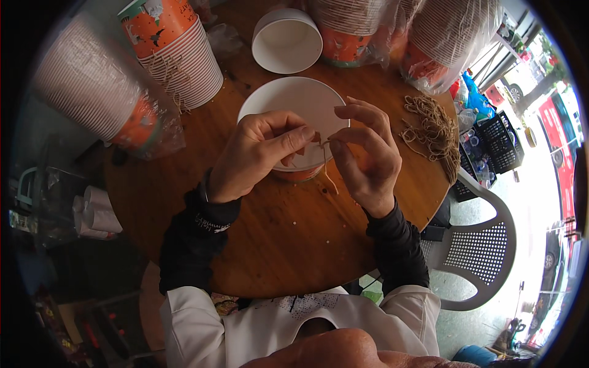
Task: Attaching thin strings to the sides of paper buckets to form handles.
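Near the middle of the round wooden tabletop (288, 245) stands a white paper bowl (288, 104) with an orange outside. Over its near rim the left hand (254, 156) and the right hand (368, 153) meet, each grip pinched on a thin brown string (327, 172); it seems to pass through the rim, though that spot is small. A second white bowl (286, 40) sits toward the far edge, wrapped cup stacks (175, 49) at the far-left edge, a pile of strings (435, 132) at the right edge.
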A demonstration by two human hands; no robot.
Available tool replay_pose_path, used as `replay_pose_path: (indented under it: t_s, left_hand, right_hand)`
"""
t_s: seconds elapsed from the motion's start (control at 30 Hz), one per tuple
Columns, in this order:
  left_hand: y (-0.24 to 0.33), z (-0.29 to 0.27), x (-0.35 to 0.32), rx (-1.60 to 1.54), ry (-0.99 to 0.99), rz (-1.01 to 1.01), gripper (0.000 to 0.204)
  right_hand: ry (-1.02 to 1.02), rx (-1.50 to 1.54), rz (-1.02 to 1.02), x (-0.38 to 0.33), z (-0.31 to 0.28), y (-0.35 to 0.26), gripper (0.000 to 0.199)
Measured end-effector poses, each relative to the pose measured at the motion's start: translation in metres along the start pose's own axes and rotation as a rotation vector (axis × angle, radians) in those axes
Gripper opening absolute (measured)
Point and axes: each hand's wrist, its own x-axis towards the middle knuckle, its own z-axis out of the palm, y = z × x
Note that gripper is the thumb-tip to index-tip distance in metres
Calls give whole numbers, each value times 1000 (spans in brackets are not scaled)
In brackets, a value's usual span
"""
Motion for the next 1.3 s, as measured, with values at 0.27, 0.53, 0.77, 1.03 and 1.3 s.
replay_pose_path:
  t_s: [0.27,0.53,0.77,1.03,1.3]
  left_hand:
    - [-1,6,3,-145,-22,-9,20]
    - [2,19,8,-2,-10,-20,22]
    - [-1,17,13,88,3,92,17]
    - [-7,27,11,250,169,225,12]
    - [-14,34,8,244,299,247,7]
  right_hand:
    - [16,-57,-55,2,-2,1,19]
    - [27,-83,-68,4,-4,6,20]
    - [-7,324,370,-1,-4,6,16]
    - [4,262,385,-5,0,5,17]
    - [45,-70,89,-8,9,-3,23]
